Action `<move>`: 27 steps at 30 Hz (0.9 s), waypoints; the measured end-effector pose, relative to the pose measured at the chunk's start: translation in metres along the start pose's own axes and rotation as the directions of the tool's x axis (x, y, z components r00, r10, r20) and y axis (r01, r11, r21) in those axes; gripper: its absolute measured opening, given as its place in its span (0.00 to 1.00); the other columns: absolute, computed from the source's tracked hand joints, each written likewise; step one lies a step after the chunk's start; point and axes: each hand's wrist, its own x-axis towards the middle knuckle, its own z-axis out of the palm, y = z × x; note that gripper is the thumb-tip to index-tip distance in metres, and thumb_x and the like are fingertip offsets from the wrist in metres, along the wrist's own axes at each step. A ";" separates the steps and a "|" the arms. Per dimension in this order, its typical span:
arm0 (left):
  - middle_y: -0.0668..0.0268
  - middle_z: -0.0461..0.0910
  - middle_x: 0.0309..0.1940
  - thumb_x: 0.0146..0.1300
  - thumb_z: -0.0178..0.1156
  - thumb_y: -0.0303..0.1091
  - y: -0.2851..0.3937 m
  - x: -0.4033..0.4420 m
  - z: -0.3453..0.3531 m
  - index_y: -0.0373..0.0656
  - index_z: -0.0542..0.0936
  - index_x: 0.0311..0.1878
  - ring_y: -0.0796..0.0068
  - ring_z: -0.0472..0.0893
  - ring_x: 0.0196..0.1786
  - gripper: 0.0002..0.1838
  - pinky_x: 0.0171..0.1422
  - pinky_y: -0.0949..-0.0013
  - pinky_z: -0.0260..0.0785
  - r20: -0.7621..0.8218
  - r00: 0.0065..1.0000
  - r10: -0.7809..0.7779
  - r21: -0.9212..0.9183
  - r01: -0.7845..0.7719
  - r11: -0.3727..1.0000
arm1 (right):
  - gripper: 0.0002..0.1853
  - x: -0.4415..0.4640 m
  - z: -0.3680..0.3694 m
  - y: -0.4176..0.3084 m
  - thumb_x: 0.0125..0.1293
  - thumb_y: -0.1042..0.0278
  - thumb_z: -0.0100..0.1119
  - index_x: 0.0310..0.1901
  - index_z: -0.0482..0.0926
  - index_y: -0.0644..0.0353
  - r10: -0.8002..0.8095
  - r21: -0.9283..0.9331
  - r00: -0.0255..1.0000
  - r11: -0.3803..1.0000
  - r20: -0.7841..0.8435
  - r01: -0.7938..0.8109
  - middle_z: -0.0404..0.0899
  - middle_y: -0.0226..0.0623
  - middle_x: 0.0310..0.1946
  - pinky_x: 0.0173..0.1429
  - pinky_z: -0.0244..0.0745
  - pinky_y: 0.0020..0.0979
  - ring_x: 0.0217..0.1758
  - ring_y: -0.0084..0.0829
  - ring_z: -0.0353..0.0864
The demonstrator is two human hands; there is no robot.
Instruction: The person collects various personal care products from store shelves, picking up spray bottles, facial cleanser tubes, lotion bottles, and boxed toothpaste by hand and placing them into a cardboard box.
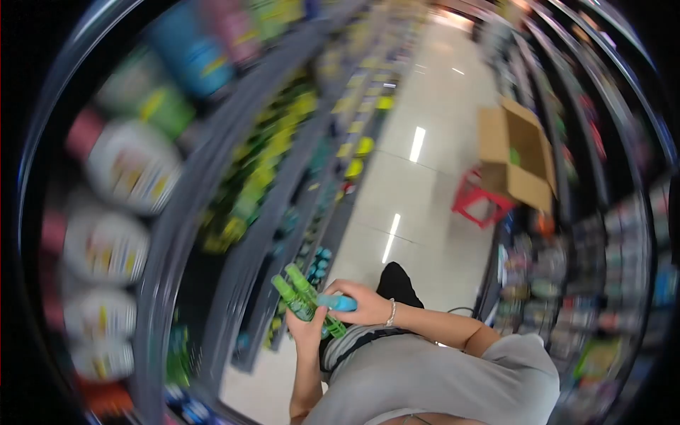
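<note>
Low in the head view, my left hand [306,327] is wrapped round green spray bottles [299,301] with clear green tops. Close against it, my right hand [354,299] holds a small light-blue item [337,302] between its fingers; a bracelet circles that wrist. The two hands nearly touch in front of my body. The lower ends of the green bottles show below the blue item, partly hidden by my hands.
Shelves [159,234] with white bottles [106,248] and green goods rise on the left. An open cardboard box [496,145] rests on a red stool [476,202] at the right of the aisle floor [397,184]. More stocked shelves line the right side.
</note>
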 end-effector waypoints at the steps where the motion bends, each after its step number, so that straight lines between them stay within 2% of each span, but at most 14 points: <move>1: 0.65 0.71 0.38 0.48 0.63 0.30 0.002 0.015 0.020 0.36 0.67 0.47 0.76 0.72 0.40 0.23 0.46 0.72 0.64 0.090 0.996 -0.029 0.058 0.024 0.998 | 0.18 -0.007 -0.016 0.005 0.50 0.67 0.60 0.43 0.69 0.59 0.051 -0.070 0.998 0.996 -0.048 -0.054 0.71 0.39 0.35 0.41 0.68 0.30 0.36 0.33 0.73; 2: 0.65 0.71 0.37 0.49 0.62 0.30 0.004 0.029 0.039 0.36 0.67 0.47 0.76 0.72 0.40 0.22 0.45 0.72 0.64 0.168 0.984 -0.056 0.121 0.036 0.992 | 0.18 -0.013 -0.032 0.003 0.50 0.67 0.60 0.43 0.69 0.59 0.056 -0.072 0.984 0.995 -0.166 -0.069 0.71 0.39 0.35 0.41 0.68 0.30 0.36 0.33 0.73; 5: 0.65 0.72 0.37 0.51 0.61 0.31 -0.010 0.065 0.103 0.36 0.67 0.46 0.77 0.72 0.39 0.20 0.44 0.72 0.65 0.403 0.915 -0.024 0.106 -0.020 0.994 | 0.24 -0.023 -0.078 0.006 0.49 0.65 0.63 0.47 0.66 0.59 0.062 -0.283 0.940 0.945 -0.335 -0.163 0.73 0.38 0.38 0.43 0.70 0.31 0.42 0.38 0.74; 9: 0.64 0.73 0.38 0.53 0.57 0.26 -0.014 0.102 0.188 0.34 0.67 0.47 0.76 0.73 0.40 0.18 0.45 0.73 0.65 0.603 0.795 -0.069 0.209 -0.074 0.975 | 0.23 -0.036 -0.137 0.013 0.49 0.61 0.62 0.46 0.66 0.57 -0.014 -0.251 0.776 0.950 -0.630 -0.186 0.73 0.38 0.36 0.38 0.70 0.34 0.37 0.40 0.75; 11: 0.64 0.72 0.39 0.56 0.56 0.28 -0.018 0.116 0.230 0.35 0.67 0.47 0.76 0.72 0.41 0.16 0.45 0.73 0.65 0.688 0.722 -0.073 0.212 -0.105 0.972 | 0.23 -0.045 -0.168 0.005 0.49 0.61 0.63 0.46 0.67 0.58 0.144 -0.109 0.676 0.942 -0.723 -0.317 0.74 0.39 0.32 0.38 0.70 0.33 0.35 0.40 0.76; 14: 0.63 0.72 0.41 0.61 0.51 0.32 -0.014 0.130 0.285 0.36 0.68 0.48 0.75 0.71 0.43 0.14 0.48 0.72 0.63 0.743 0.667 -0.061 0.216 -0.152 0.965 | 0.24 -0.051 -0.213 0.005 0.49 0.60 0.64 0.46 0.68 0.59 0.118 -0.088 0.591 0.948 -0.798 -0.307 0.75 0.40 0.30 0.38 0.71 0.32 0.33 0.40 0.76; 15: 0.64 0.72 0.41 0.61 0.50 0.32 -0.012 0.134 0.300 0.36 0.68 0.47 0.76 0.71 0.43 0.13 0.48 0.72 0.63 0.771 0.625 -0.120 0.209 -0.070 0.975 | 0.24 -0.054 -0.227 0.008 0.50 0.60 0.63 0.47 0.69 0.60 0.075 -0.117 0.559 0.947 -0.826 -0.299 0.76 0.38 0.29 0.37 0.71 0.30 0.32 0.34 0.77; 16: 0.64 0.72 0.41 0.62 0.50 0.33 -0.010 0.139 0.313 0.36 0.68 0.46 0.76 0.70 0.43 0.13 0.48 0.73 0.62 0.794 0.581 -0.176 0.208 0.012 0.978 | 0.24 -0.056 -0.241 0.011 0.50 0.60 0.63 0.47 0.69 0.60 0.085 -0.111 0.573 0.948 -0.815 -0.299 0.76 0.38 0.29 0.37 0.71 0.30 0.32 0.34 0.77; 18: 0.63 0.72 0.36 0.63 0.49 0.36 -0.005 0.148 0.336 0.37 0.68 0.42 0.75 0.72 0.37 0.12 0.43 0.73 0.64 0.778 0.607 -0.164 0.190 0.022 0.982 | 0.24 -0.054 -0.269 0.016 0.52 0.61 0.62 0.48 0.68 0.63 0.179 0.097 0.548 0.980 -0.817 -0.176 0.76 0.33 0.29 0.37 0.71 0.27 0.31 0.26 0.76; 19: 0.63 0.73 0.32 0.63 0.49 0.36 -0.002 0.154 0.345 0.38 0.67 0.40 0.76 0.72 0.33 0.11 0.39 0.74 0.65 0.775 0.599 -0.202 0.130 0.162 0.978 | 0.20 -0.049 -0.281 0.019 0.54 0.62 0.61 0.45 0.69 0.63 0.241 0.233 0.530 0.969 -0.813 -0.083 0.74 0.28 0.25 0.31 0.69 0.23 0.26 0.19 0.73; 20: 0.62 0.73 0.27 0.63 0.49 0.36 0.000 0.163 0.355 0.39 0.66 0.37 0.76 0.73 0.29 0.10 0.34 0.75 0.66 0.777 0.585 -0.233 0.062 0.296 0.953 | 0.20 -0.044 -0.292 0.019 0.54 0.62 0.61 0.45 0.69 0.63 0.249 0.241 0.538 0.967 -0.805 -0.086 0.74 0.28 0.25 0.31 0.69 0.23 0.26 0.19 0.73; 21: 0.62 0.71 0.23 0.63 0.47 0.37 -0.001 0.173 0.361 0.39 0.65 0.37 0.74 0.72 0.23 0.11 0.29 0.73 0.66 0.746 0.603 -0.283 0.100 0.320 0.942 | 0.18 -0.040 -0.305 0.017 0.54 0.62 0.61 0.42 0.70 0.63 0.376 0.379 0.500 0.920 -0.780 -0.101 0.73 0.27 0.23 0.27 0.67 0.21 0.22 0.18 0.71; 23: 0.64 0.69 0.22 0.63 0.48 0.38 -0.010 0.199 0.372 0.40 0.64 0.37 0.74 0.72 0.23 0.11 0.28 0.72 0.67 0.731 0.606 -0.314 0.101 0.359 0.928 | 0.13 -0.028 -0.333 0.026 0.54 0.63 0.60 0.36 0.71 0.60 0.556 0.552 0.416 0.821 -0.719 -0.144 0.71 0.25 0.19 0.19 0.62 0.18 0.16 0.14 0.67; 27: 0.69 0.63 0.17 0.64 0.46 0.41 -0.024 0.262 0.417 0.43 0.64 0.34 0.77 0.66 0.18 0.11 0.23 0.74 0.62 0.699 0.561 -0.444 0.128 0.512 0.849 | 0.13 0.006 -0.383 0.047 0.54 0.63 0.61 0.34 0.70 0.60 0.592 0.581 0.333 0.801 -0.734 -0.144 0.70 0.25 0.19 0.19 0.62 0.19 0.16 0.15 0.67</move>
